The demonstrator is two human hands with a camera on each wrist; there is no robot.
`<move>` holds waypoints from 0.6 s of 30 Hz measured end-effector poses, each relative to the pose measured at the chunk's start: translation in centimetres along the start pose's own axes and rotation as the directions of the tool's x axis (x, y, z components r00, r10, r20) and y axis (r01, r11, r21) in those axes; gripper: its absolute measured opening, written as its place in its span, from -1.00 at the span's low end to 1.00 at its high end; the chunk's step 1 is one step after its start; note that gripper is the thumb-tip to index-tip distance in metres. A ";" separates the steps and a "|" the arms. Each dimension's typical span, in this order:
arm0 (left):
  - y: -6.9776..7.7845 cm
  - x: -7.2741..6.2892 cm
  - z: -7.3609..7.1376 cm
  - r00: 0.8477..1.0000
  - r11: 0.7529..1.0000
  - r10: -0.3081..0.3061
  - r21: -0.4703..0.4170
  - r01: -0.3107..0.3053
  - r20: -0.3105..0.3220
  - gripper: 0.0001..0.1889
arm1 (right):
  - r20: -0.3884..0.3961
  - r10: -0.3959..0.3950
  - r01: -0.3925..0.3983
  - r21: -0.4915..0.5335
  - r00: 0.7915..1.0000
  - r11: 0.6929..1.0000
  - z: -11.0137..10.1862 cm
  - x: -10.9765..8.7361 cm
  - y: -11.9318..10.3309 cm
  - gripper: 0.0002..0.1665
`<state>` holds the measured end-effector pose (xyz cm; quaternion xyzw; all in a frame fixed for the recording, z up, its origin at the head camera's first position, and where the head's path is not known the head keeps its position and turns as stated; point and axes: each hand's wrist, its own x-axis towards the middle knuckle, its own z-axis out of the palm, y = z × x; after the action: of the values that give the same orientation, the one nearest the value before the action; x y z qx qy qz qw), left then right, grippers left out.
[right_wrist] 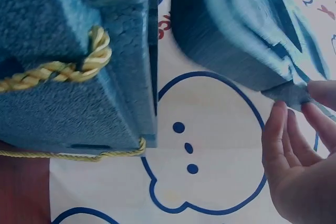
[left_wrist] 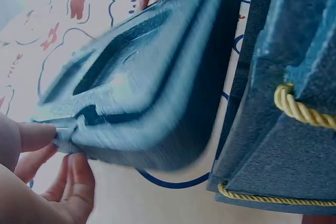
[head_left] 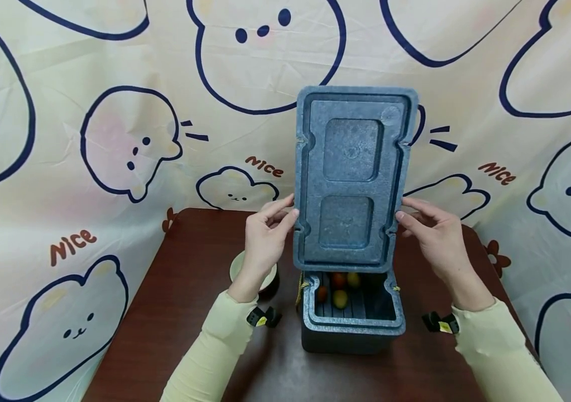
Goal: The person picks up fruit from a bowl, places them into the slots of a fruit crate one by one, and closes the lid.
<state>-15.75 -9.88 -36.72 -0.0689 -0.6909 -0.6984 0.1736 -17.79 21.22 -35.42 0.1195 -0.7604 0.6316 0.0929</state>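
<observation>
A blue-grey foam lid (head_left: 348, 223) stands upright over a foam box (head_left: 353, 338), its recessed inner face toward me. My left hand (head_left: 267, 237) pinches the lid's left edge between thumb and fingers. On the opposite edge, my right hand (head_left: 438, 240) pinches in the same way. In the left wrist view, the lid (left_wrist: 157, 87) is tilted and apart from the box wall (left_wrist: 273, 166). Several small round fruits, red and yellow (head_left: 340, 299), lie inside the open box. Yellow rope (right_wrist: 68, 72) runs along the box's side.
A pale-rimmed bowl (head_left: 237, 265) stands left of the box, partly hidden behind my left forearm. The brown table (head_left: 164, 335) carries both. A cartoon-printed cloth (head_left: 129, 61) hangs behind and at both sides of the table.
</observation>
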 end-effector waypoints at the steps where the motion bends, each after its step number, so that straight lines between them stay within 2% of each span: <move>1: 0.1 0.0 0.0 1.000 1.000 0.022 0.003 -0.022 -0.009 -0.65 | -0.010 -0.020 0.021 0.012 1.000 1.000 0.1 0.0 -0.1 -0.60; 5: 0.3 0.2 0.1 0.995 0.996 0.092 0.005 -0.092 -0.035 -0.67 | -0.021 -0.085 0.087 0.109 0.996 0.990 0.4 -0.1 -0.2 -0.64; 9: 0.4 0.4 0.1 0.991 0.992 0.124 -0.004 -0.124 -0.041 -0.69 | -0.007 -0.114 0.113 0.181 0.993 0.977 0.5 -0.1 -0.2 -0.62; 15: 0.5 0.5 0.0 0.990 0.988 0.137 -0.063 -0.138 -0.018 -0.69 | 0.043 -0.154 0.141 0.226 0.987 0.964 0.6 -0.2 0.1 -0.53; 18: 0.6 0.4 0.0 0.992 0.990 0.123 -0.073 -0.123 -0.002 -0.68 | 0.029 -0.140 0.127 0.280 0.990 0.952 0.7 -0.3 0.0 -0.51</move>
<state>-15.92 -9.97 -36.04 -0.1186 -0.6594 -0.7112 0.2126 -17.52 20.54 -35.62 0.1977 -0.6566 0.7211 0.0995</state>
